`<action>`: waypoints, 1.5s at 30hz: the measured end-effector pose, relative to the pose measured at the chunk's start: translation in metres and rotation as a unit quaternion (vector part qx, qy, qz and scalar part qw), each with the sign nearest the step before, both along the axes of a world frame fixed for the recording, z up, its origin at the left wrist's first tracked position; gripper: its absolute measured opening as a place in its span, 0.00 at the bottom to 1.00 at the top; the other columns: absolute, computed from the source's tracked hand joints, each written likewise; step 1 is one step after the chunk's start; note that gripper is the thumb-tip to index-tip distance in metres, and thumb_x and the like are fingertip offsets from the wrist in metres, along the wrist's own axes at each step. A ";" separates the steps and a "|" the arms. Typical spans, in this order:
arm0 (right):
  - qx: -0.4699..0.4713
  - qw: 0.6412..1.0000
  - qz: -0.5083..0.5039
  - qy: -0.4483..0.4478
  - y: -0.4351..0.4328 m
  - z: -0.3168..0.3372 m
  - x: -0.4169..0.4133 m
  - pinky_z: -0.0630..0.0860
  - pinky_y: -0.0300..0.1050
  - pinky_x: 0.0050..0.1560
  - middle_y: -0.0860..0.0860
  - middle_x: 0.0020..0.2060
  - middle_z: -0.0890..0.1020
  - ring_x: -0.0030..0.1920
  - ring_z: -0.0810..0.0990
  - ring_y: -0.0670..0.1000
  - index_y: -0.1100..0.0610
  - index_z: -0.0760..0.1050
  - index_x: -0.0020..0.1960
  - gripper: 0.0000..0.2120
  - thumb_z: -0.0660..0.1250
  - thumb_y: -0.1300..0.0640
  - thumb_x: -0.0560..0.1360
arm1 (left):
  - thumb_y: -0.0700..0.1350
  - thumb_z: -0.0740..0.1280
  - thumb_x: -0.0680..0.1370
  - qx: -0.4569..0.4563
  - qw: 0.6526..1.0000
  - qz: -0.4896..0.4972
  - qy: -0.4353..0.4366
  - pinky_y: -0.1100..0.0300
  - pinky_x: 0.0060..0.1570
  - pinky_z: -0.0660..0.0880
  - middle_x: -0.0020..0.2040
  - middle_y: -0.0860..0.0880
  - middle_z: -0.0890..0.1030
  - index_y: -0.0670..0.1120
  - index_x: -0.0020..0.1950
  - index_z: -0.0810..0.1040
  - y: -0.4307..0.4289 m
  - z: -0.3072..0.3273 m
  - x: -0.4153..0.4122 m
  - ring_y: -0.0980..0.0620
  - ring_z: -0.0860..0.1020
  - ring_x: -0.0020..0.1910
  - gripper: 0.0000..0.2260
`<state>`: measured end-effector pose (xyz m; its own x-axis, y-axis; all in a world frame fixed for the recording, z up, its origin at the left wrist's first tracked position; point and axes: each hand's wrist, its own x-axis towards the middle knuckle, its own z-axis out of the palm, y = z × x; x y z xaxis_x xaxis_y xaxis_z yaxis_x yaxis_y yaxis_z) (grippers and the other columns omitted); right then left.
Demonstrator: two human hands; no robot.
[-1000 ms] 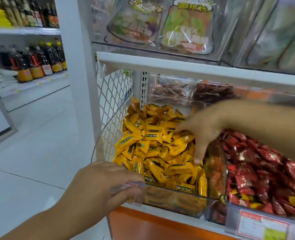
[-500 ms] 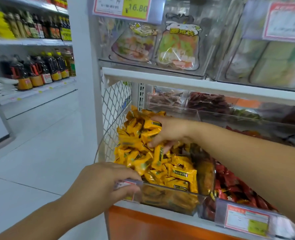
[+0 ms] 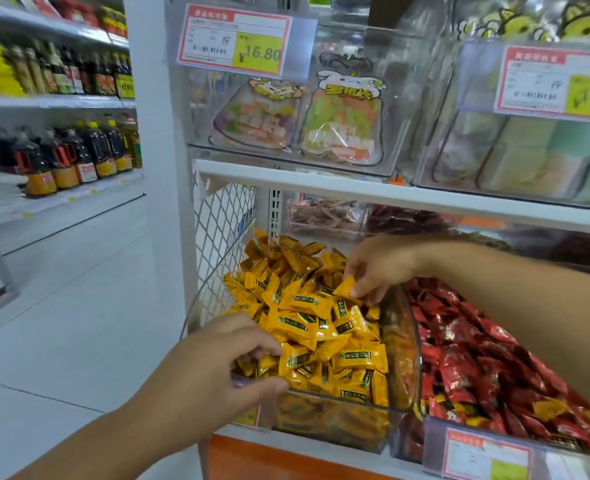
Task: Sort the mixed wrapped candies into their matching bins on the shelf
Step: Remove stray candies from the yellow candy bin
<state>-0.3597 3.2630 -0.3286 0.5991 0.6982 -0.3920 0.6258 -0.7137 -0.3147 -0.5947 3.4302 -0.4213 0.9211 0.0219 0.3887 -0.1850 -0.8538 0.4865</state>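
Note:
A clear bin point(image 3: 400, 344) on the lower shelf is heaped with yellow wrapped candies point(image 3: 307, 320). To its right a second bin holds red wrapped candies point(image 3: 477, 358), with a few yellow ones mixed in near its front point(image 3: 546, 408). My right hand point(image 3: 376, 268) reaches in over the yellow heap and pinches one yellow candy point(image 3: 344, 285) between thumb and fingers. My left hand point(image 3: 217, 368) grips the front rim of the yellow bin, thumb outside on the rim and fingers curled over into the candies.
A white shelf board point(image 3: 390, 194) runs just above the bins. Above it stand clear bins of bagged sweets point(image 3: 342, 123) with price tags point(image 3: 234, 39). A wire mesh panel point(image 3: 220, 237) closes the bin's left side. Left is an aisle floor point(image 3: 61, 306) and bottle shelves point(image 3: 65, 157).
My right hand drew back from deep in the yellow heap toward the bin's right side and now pinches one yellow candy. My left hand's fingers slid further over the rim.

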 end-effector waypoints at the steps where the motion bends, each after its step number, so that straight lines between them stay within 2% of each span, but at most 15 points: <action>1: 0.031 1.000 0.000 0.006 0.004 -0.003 -0.003 0.81 0.42 0.49 0.56 0.50 0.84 0.43 0.86 0.51 0.60 0.74 0.58 0.14 0.69 0.57 0.76 | 0.72 0.61 0.69 0.027 1.000 0.007 -0.014 0.68 0.45 0.73 0.51 0.66 0.71 0.68 0.55 0.74 -0.002 0.002 0.006 0.63 0.72 0.53 0.18; 4: 0.207 0.972 -0.038 0.099 0.014 -0.001 -0.005 0.82 0.42 0.45 0.56 0.48 0.84 0.43 0.85 0.52 0.56 0.73 0.59 0.14 0.70 0.56 0.75 | 0.72 0.56 0.73 0.090 0.995 0.011 -0.044 0.66 0.58 0.66 0.61 0.70 0.67 0.67 0.65 0.69 -0.008 0.011 0.025 0.68 0.63 0.63 0.22; 5: 0.208 0.973 -0.038 0.087 0.015 0.002 -0.004 0.82 0.41 0.43 0.56 0.48 0.84 0.43 0.85 0.52 0.58 0.74 0.58 0.13 0.70 0.56 0.75 | 0.72 0.54 0.74 0.109 0.993 0.005 -0.035 0.62 0.65 0.61 0.67 0.70 0.63 0.68 0.68 0.65 -0.010 0.013 0.031 0.68 0.58 0.68 0.24; 7: 0.029 0.999 0.014 -0.020 0.017 0.009 -0.006 0.78 0.37 0.43 0.55 0.51 0.83 0.49 0.83 0.51 0.60 0.77 0.58 0.12 0.68 0.56 0.77 | 0.71 0.49 0.76 0.148 0.989 -0.009 0.015 0.57 0.72 0.47 0.76 0.69 0.49 0.70 0.73 0.56 -0.012 0.015 0.043 0.65 0.43 0.75 0.25; 10: -0.277 0.941 0.135 -0.140 0.023 -0.007 -0.014 0.69 0.39 0.53 0.54 0.66 0.75 0.65 0.73 0.53 0.57 0.71 0.70 0.22 0.66 0.56 0.77 | 0.69 0.45 0.77 0.181 0.979 -0.024 0.087 0.52 0.74 0.34 0.76 0.67 0.38 0.72 0.74 0.48 -0.016 0.014 0.062 0.63 0.32 0.74 0.24; 13: -0.306 0.932 0.134 -0.141 0.027 -0.022 -0.013 0.69 0.43 0.57 0.52 0.70 0.70 0.67 0.70 0.54 0.52 0.61 0.75 0.34 0.72 0.58 0.73 | 0.69 0.46 0.78 0.214 0.968 -0.034 0.124 0.39 0.72 0.33 0.78 0.64 0.44 0.71 0.74 0.53 -0.023 0.012 0.079 0.58 0.35 0.76 0.23; 15: -0.306 0.932 0.133 -0.141 0.028 -0.027 -0.008 0.68 0.44 0.53 0.52 0.67 0.71 0.62 0.72 0.53 0.53 0.60 0.73 0.35 0.74 0.58 0.72 | 0.69 0.47 0.78 0.237 0.961 -0.038 0.140 0.35 0.71 0.35 0.78 0.64 0.52 0.71 0.72 0.59 -0.024 0.011 0.084 0.57 0.39 0.77 0.22; 17: -0.301 0.931 0.138 -0.151 0.028 -0.031 -0.005 0.66 0.42 0.48 0.52 0.64 0.73 0.55 0.71 0.52 0.54 0.63 0.71 0.32 0.73 0.59 0.72 | 0.69 0.48 0.78 0.247 0.957 -0.037 0.145 0.35 0.71 0.35 0.76 0.65 0.58 0.71 0.70 0.63 -0.020 0.009 0.082 0.58 0.42 0.77 0.21; 20: -0.270 0.940 0.138 -0.158 0.026 -0.038 0.000 0.67 0.43 0.46 0.52 0.60 0.76 0.55 0.74 0.53 0.54 0.69 0.66 0.27 0.74 0.62 0.70 | 0.72 0.42 0.72 0.246 0.957 -0.039 0.148 0.39 0.71 0.34 0.71 0.69 0.65 0.72 0.65 0.69 -0.009 0.009 0.071 0.63 0.43 0.76 0.27; 29: -0.189 0.970 0.122 -0.097 0.025 -0.039 0.004 0.67 0.40 0.38 0.48 0.46 0.75 0.47 0.72 0.49 0.53 0.72 0.53 0.18 0.75 0.63 0.68 | 0.74 0.42 0.72 0.181 0.975 -0.031 0.125 0.45 0.72 0.32 0.67 0.74 0.67 0.71 0.56 0.76 0.000 0.004 0.053 0.73 0.42 0.72 0.27; 34: 0.013 0.998 0.056 -0.027 0.014 -0.020 0.005 0.73 0.41 0.50 0.41 0.41 0.78 0.44 0.77 0.42 0.55 0.78 0.58 0.12 0.70 0.60 0.75 | 0.73 0.44 0.72 0.155 0.982 -0.028 0.107 0.47 0.73 0.32 0.65 0.73 0.69 0.70 0.54 0.78 0.000 0.003 0.051 0.75 0.45 0.71 0.26; 37: 0.150 0.986 -0.020 0.064 0.006 -0.015 0.001 0.81 0.43 0.49 0.50 0.49 0.79 0.47 0.83 0.49 0.56 0.77 0.56 0.08 0.64 0.62 0.79 | 0.71 0.45 0.71 0.136 0.986 -0.019 0.092 0.46 0.73 0.34 0.62 0.73 0.72 0.67 0.51 0.80 -0.001 0.001 0.052 0.76 0.48 0.70 0.26; 39: 0.187 0.980 -0.018 0.060 0.008 -0.016 -0.007 0.82 0.46 0.49 0.53 0.50 0.80 0.47 0.83 0.51 0.52 0.76 0.53 0.06 0.63 0.61 0.79 | 0.71 0.47 0.72 0.127 0.989 -0.009 0.080 0.46 0.74 0.36 0.59 0.72 0.74 0.64 0.48 0.82 0.000 0.000 0.051 0.76 0.50 0.69 0.26; 42: 0.183 0.981 0.070 -0.008 0.017 -0.023 -0.022 0.74 0.35 0.44 0.43 0.45 0.82 0.42 0.78 0.39 0.51 0.79 0.52 0.07 0.63 0.58 0.79 | 0.71 0.47 0.72 0.136 0.988 0.002 0.068 0.47 0.74 0.39 0.57 0.73 0.74 0.63 0.47 0.83 0.001 -0.001 0.050 0.76 0.52 0.69 0.26; 45: 0.008 0.990 0.119 -0.080 0.021 -0.029 -0.023 0.69 0.29 0.41 0.37 0.44 0.81 0.40 0.77 0.36 0.53 0.81 0.56 0.11 0.60 0.60 0.80 | 0.71 0.46 0.72 0.143 0.987 0.012 0.066 0.48 0.74 0.40 0.56 0.73 0.74 0.62 0.47 0.83 0.001 -0.001 0.050 0.76 0.53 0.68 0.27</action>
